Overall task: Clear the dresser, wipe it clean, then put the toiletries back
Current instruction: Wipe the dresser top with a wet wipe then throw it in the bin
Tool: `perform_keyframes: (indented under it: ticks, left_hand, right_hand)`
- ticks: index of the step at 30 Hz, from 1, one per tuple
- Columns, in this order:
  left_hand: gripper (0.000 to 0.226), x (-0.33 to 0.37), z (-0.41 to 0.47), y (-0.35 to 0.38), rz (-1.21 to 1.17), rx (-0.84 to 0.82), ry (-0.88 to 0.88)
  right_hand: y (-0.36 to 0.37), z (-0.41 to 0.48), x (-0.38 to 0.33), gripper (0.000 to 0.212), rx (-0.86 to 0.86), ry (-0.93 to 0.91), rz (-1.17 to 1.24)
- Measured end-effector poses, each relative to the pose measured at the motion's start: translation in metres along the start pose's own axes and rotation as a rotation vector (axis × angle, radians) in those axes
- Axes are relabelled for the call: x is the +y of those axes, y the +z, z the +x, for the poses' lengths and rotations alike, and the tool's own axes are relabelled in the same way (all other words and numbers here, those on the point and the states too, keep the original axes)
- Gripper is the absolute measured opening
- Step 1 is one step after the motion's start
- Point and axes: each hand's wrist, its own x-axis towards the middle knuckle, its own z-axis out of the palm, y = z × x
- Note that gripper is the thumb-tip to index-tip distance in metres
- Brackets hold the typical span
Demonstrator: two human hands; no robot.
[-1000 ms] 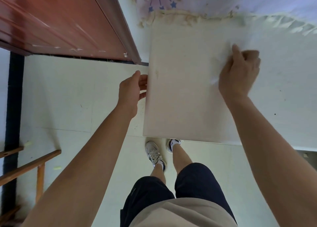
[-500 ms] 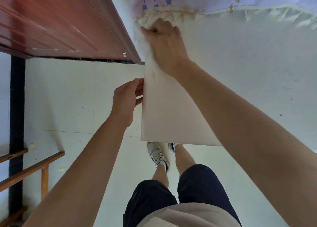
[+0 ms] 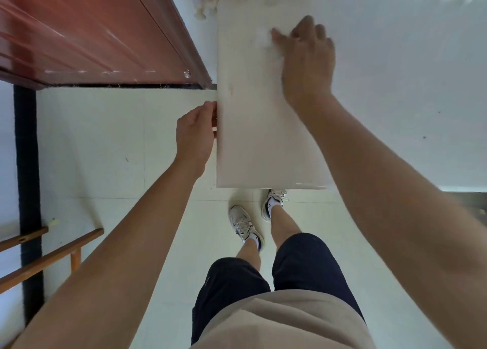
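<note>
Dresser [image 3: 250,137], right hand [image 3: 307,58] clutching white wipe [image 3: 263,41] on top, left hand [image 3: 195,135] gripping edge, wooden door [image 3: 92,32] alongside.

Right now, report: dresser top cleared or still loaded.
Cleared where visible: no toiletries on the dresser top; right hand holds a white wipe against it.
</note>
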Motion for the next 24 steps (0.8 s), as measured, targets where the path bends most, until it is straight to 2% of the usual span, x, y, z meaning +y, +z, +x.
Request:
perform_keyframes:
  ticks: [3, 5, 7, 10, 13, 15, 17, 19, 22, 24]
  left_hand:
    - [0.037, -0.020, -0.016, -0.001, 0.127, 0.062, 0.066]
    - [0.039, -0.032, -0.033, 0.003, 0.193, 0.122, 0.113]
    - [0.039, -0.039, -0.050, 0.007, 0.214, 0.181, 0.142]
    - [0.045, -0.048, -0.067, 0.008, 0.209, 0.204, 0.148]
    - [0.041, -0.059, -0.075, 0.004, 0.202, 0.206, 0.153]
    - [0.040, -0.066, -0.079, 0.001, 0.198, 0.198, 0.158]
    - [0.042, -0.072, -0.079, -0.002, 0.176, 0.189, 0.139]
    - [0.047, -0.078, -0.078, -0.008, 0.144, 0.157, 0.124]
    - [0.043, -0.075, -0.082, -0.014, 0.098, 0.100, 0.078]
    - [0.049, -0.069, -0.084, -0.018, 0.054, 0.093, 0.027]
  right_hand:
    - [0.002, -0.064, -0.033, 0.045, -0.071, -0.185, 0.005]
    - [0.001, -0.101, -0.021, 0.046, -0.077, -0.276, 0.003]
    - [-0.005, -0.125, 0.014, 0.047, -0.059, -0.265, 0.019]
    - [-0.019, -0.142, 0.097, 0.051, 0.077, -0.025, -0.017]
    - [-0.043, -0.162, 0.176, 0.052, 0.060, 0.309, -0.034]
    - [-0.056, -0.183, 0.202, 0.051, 0.062, 0.514, -0.047]
    - [-0.054, -0.200, 0.194, 0.048, 0.092, 0.638, -0.059]
    - [-0.040, -0.212, 0.158, 0.043, 0.128, 0.641, -0.034]
    - [-0.018, -0.219, 0.075, 0.031, 0.139, 0.450, 0.075]
    - [-0.010, -0.220, 0.012, 0.026, 0.064, 0.308, 0.214]
